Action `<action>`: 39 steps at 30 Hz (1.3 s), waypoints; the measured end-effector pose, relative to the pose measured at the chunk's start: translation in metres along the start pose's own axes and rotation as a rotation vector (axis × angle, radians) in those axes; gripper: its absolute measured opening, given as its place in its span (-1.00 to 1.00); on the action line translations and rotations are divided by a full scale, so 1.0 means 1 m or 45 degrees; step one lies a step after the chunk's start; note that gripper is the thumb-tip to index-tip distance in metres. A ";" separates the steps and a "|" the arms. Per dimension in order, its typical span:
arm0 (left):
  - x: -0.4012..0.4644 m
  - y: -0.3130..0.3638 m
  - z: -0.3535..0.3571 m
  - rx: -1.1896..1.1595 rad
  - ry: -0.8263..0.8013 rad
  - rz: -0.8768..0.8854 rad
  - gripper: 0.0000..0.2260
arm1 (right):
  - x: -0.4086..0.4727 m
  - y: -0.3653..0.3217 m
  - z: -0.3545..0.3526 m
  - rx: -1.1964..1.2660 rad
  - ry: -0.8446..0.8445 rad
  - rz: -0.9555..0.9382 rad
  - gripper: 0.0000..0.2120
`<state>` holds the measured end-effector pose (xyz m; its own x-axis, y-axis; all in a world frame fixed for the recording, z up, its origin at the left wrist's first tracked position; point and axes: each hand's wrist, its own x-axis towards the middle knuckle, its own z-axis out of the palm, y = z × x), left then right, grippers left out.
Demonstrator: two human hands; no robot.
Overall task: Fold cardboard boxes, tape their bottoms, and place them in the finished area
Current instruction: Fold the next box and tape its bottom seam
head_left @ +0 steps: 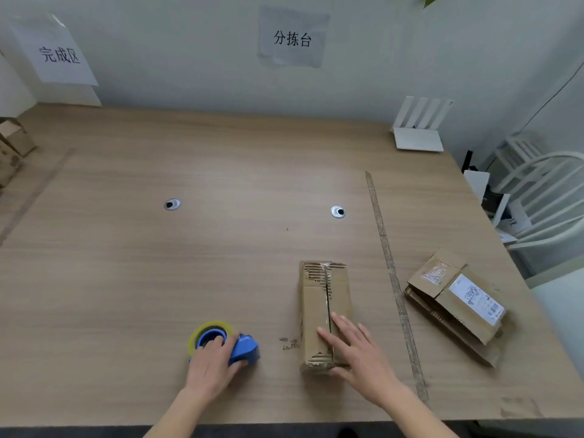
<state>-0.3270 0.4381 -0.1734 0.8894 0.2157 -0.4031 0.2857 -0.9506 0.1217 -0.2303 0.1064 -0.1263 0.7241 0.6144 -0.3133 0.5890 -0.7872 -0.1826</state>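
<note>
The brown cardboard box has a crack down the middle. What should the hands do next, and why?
Probably lift the blue tape dispenser with the yellowish roll over to the brown cardboard box. The left hand already has a grip on the dispenser, the right hand lies flat on the box's two flaps, pressing them shut, and the seam between them shows no fresh tape.

Counted on the wooden table: one folded box standing under the right hand; one blue tape dispenser under the left hand; one stack of flattened boxes at the right; two round cable grommets; two paper signs on the wall; one white router; two hands in all
</note>
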 end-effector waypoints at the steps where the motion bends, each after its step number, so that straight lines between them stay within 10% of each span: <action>1: 0.001 0.001 -0.002 -0.029 -0.002 0.008 -0.40 | -0.001 0.000 0.000 0.016 -0.015 0.008 -0.19; 10: -0.003 0.013 -0.049 -0.675 0.049 0.287 -0.54 | 0.003 -0.020 -0.017 0.378 0.186 0.045 -0.28; 18: -0.005 0.042 -0.116 -0.801 0.126 0.491 -0.48 | 0.058 -0.078 -0.075 1.680 0.017 0.135 -0.68; 26: -0.011 0.047 -0.144 -0.692 0.137 0.600 -0.54 | 0.061 -0.078 -0.090 1.673 0.313 0.233 -0.97; 39: -0.007 0.037 -0.146 -0.384 0.033 0.444 -0.67 | -0.001 0.005 -0.050 1.879 0.527 0.833 -0.88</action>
<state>-0.2705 0.4345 -0.0335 0.9583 -0.0962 -0.2689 0.0557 -0.8606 0.5062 -0.2098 0.1044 -0.0800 0.8769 -0.0354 -0.4794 -0.4799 -0.1217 -0.8688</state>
